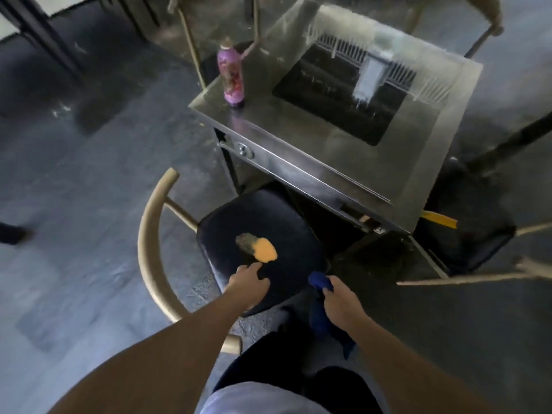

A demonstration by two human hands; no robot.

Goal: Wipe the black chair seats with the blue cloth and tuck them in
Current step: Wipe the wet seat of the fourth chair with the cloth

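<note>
A black chair seat (283, 222) with a curved tan backrest (149, 234) stands in front of me, partly under the steel table (298, 135). An orange and grey patch (258, 248) lies on the seat's middle. My left hand (248, 286) hovers over the seat's near edge, fingers loosely apart, its fingertips just short of the patch. My right hand (340, 300) is closed around a bunched blue cloth (319, 280), which hangs down past the wrist beside the seat's near right corner. A second black chair seat (466, 222) sits at the table's right side.
A purple bottle (230, 76) stands on the table's left corner. A dark square inset (343, 91) fills the tabletop's middle. More tan chair frames stand behind the table (191, 40) and at the right (478, 274). A dark shoe (12, 234) shows at the left edge.
</note>
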